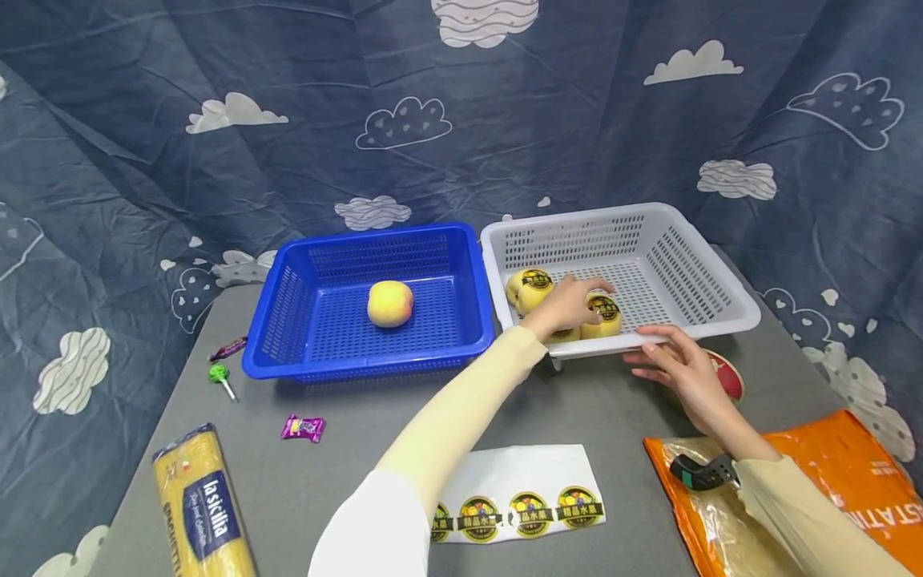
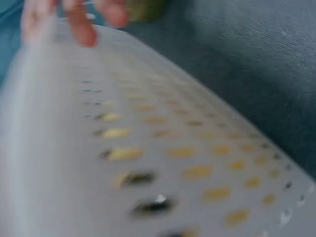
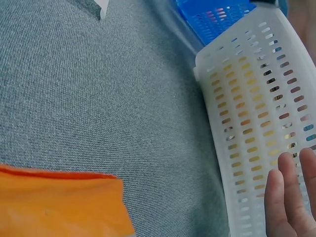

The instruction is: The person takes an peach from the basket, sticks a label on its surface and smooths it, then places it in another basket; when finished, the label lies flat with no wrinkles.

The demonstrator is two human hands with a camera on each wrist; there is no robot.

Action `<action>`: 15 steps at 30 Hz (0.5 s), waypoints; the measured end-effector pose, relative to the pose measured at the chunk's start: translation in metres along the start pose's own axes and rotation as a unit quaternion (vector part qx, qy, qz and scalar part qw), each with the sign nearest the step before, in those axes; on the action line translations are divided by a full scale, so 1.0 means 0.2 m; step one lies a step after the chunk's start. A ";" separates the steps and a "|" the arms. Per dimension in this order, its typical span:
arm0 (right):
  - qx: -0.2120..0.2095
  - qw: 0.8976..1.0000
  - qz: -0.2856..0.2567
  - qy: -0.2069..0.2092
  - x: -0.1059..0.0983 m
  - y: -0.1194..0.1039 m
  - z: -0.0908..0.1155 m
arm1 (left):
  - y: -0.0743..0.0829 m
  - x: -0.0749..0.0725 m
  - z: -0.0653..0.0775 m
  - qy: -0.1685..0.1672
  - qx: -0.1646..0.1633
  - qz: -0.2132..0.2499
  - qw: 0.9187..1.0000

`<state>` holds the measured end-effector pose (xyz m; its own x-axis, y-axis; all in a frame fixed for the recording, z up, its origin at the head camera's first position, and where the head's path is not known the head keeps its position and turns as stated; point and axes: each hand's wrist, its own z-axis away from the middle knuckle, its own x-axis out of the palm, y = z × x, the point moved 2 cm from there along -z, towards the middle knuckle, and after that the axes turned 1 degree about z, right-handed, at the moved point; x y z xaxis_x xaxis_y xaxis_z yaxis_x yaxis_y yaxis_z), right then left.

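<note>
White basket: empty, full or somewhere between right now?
In between: the white basket holds a few yellow fruits toward its left end, by the left hand, while bare floor shows toward its right.

Two baskets, one blue basket [image 1: 346, 324] and one white basket [image 1: 642, 290], stood on one table [image 1: 346, 481]. The blue one held one peach [image 1: 390, 304]. The white one held at least three labelled fruits [image 1: 535, 293]; one sleeve [image 1: 461, 417] hid part of that group, so the exact number could not be told. One label sheet [image 1: 519, 465] showed four round labels [image 1: 532, 514], the leftmost partly covered. There were two wrapped candies [image 1: 303, 428], one lollipop [image 1: 218, 373], one spaghetti pack [image 1: 205, 509], one orange bag [image 1: 844, 473] and one wristband [image 1: 699, 473].
</note>
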<state>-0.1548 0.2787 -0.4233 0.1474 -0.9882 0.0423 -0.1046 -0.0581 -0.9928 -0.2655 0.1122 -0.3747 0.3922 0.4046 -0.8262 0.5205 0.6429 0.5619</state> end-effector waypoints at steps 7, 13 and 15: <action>-0.016 1.000 -0.010 -0.025 -0.17 0.22 -0.05 | 0.03 -0.20 0.17 0.074 0.093 0.121 0.985; -0.032 0.998 -0.049 -0.024 -0.15 0.22 -0.05 | -0.02 -0.36 0.43 0.130 0.117 0.229 0.958; -0.041 0.998 -0.049 -0.024 -0.05 0.08 -0.03 | -0.05 -0.40 0.54 0.152 0.130 0.271 0.942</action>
<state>-0.1636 0.2877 -0.4392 0.2085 -0.9691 0.1321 -0.1661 -0.1682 -0.9717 -0.2198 0.0038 -0.3102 0.4386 0.8201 -0.3674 0.4901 0.1243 0.8627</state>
